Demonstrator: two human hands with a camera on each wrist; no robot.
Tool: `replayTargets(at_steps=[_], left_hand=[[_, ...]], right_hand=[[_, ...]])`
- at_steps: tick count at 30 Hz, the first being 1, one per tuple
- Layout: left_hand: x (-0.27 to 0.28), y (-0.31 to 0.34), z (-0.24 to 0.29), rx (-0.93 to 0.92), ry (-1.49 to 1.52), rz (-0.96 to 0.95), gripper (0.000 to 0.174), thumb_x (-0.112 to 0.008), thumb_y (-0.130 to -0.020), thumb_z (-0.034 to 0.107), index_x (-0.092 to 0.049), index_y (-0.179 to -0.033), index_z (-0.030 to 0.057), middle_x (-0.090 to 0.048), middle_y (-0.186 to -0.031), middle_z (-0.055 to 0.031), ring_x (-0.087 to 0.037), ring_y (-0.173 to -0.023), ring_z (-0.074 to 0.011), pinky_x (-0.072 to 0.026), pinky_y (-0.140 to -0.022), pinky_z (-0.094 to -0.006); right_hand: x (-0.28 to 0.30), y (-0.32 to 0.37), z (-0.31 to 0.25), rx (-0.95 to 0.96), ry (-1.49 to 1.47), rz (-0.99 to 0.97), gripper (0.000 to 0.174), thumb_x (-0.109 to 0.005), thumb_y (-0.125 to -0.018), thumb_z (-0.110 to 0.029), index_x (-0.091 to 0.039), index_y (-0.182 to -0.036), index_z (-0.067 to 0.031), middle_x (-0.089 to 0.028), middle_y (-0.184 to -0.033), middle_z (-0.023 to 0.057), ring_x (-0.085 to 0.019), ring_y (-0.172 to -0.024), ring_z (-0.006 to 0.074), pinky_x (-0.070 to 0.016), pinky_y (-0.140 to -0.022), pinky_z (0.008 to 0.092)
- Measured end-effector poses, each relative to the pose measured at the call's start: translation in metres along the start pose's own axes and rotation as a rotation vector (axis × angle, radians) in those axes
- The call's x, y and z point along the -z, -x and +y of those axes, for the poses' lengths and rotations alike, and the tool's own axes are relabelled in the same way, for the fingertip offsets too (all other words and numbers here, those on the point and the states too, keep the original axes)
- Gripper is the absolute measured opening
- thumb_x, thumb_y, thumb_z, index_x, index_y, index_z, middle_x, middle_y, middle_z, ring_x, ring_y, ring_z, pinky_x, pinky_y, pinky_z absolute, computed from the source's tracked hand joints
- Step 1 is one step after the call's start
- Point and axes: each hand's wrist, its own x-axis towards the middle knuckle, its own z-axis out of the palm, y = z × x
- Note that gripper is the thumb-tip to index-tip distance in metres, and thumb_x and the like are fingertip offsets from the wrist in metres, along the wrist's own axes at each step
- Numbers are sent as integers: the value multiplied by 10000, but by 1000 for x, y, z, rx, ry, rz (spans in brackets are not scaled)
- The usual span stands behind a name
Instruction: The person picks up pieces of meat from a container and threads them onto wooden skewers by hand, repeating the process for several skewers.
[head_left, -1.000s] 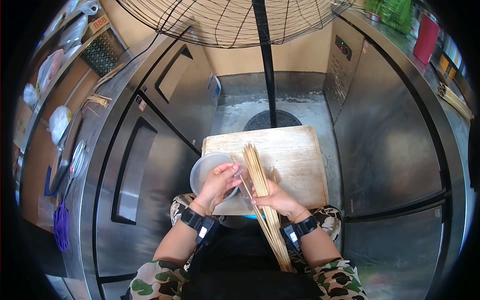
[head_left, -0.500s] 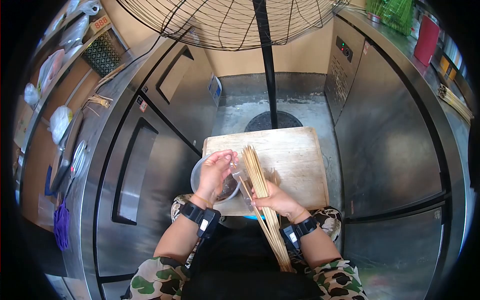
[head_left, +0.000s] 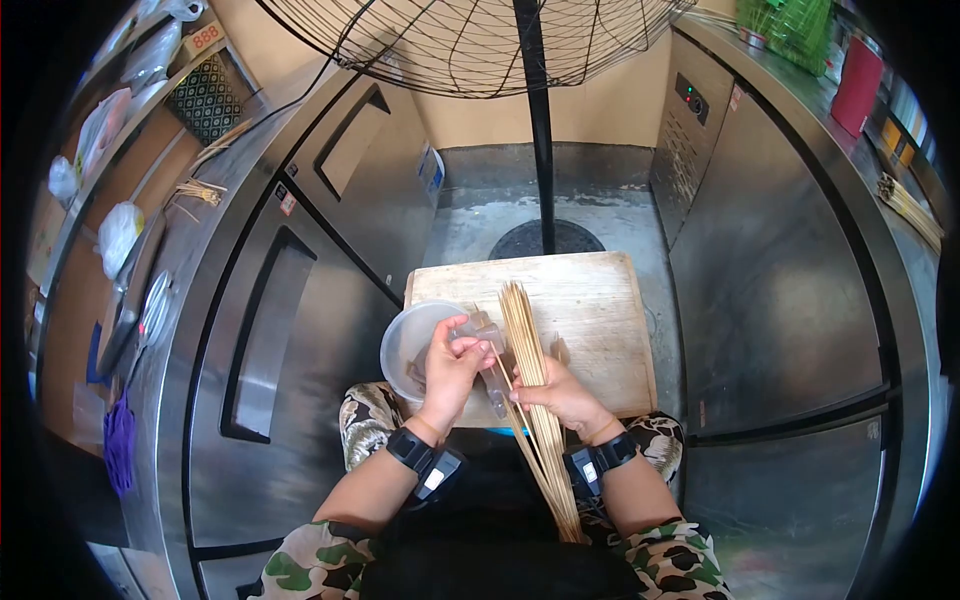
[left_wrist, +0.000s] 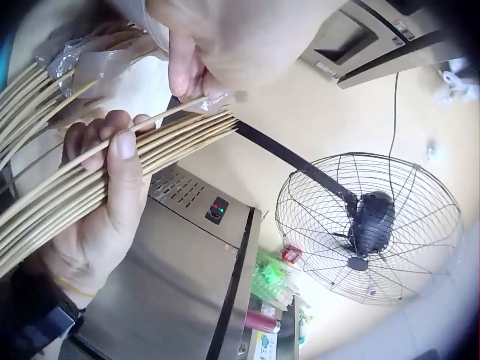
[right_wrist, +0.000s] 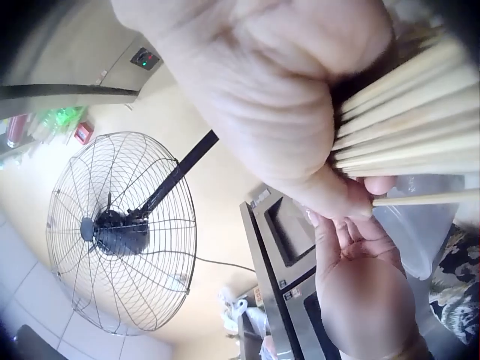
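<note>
Head view: the left hand [head_left: 452, 378] sits lower than half a second ago, fingers pinching a translucent piece [left_wrist: 214, 102] at a lone skewer's [head_left: 502, 367] tip; the right hand [head_left: 566, 398] grips the skewer bundle [head_left: 522, 325] over the board [head_left: 595, 310].

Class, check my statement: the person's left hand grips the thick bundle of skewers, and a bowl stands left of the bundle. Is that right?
Not quite: the head view shows the right hand gripping the thick bundle of skewers. A bowl does stand left of the bundle.
</note>
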Motion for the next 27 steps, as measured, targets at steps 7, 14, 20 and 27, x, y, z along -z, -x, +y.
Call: replayTargets(at_steps=[7, 14, 20, 27], left_hand=[[-6, 32, -3, -412, -943, -369, 240, -629, -804, 2, -540, -1024, 40, -650, -783, -81, -652, -724, -129, -526, -651, -269], [44, -19, -12, -175, -516, -69, 184, -564, -840, 2, -573, -1024, 5, -652, -838, -76, -644, -706, -130, -510, -610, -257], [89, -55, -26, -471, -1227, -127, 280, -538, -723, -92, -651, -928, 61, -624, -980, -132, -620, -805, -278, -506, -738, -348], [81, -54, -18, -319, -1612, -177, 109, -599, -687, -7, -606, -782, 46, -586, -908, -149, -606, -816, -345, -489, -726, -438]], right_hand=[[6, -2, 5, 57, 85, 37, 427, -620, -744, 65, -468, -1136, -8, -558, -876, 38, -553, -686, 91, -470, -591, 211], [10, -7, 15, 104, 221, 141, 504, -581, -749, 83, -438, -1225, -3, -545, -911, 32, -540, -697, 92, -465, -593, 217], [13, -9, 16, 57, 85, 113, 415, -574, -731, 37, -470, -1132, 8, -558, -884, 55, -554, -700, 115, -474, -590, 254], [12, -7, 10, -7, 58, 125, 346, -563, -725, 29, -492, -1064, 21, -568, -801, 60, -560, -653, 121, -471, -575, 253]])
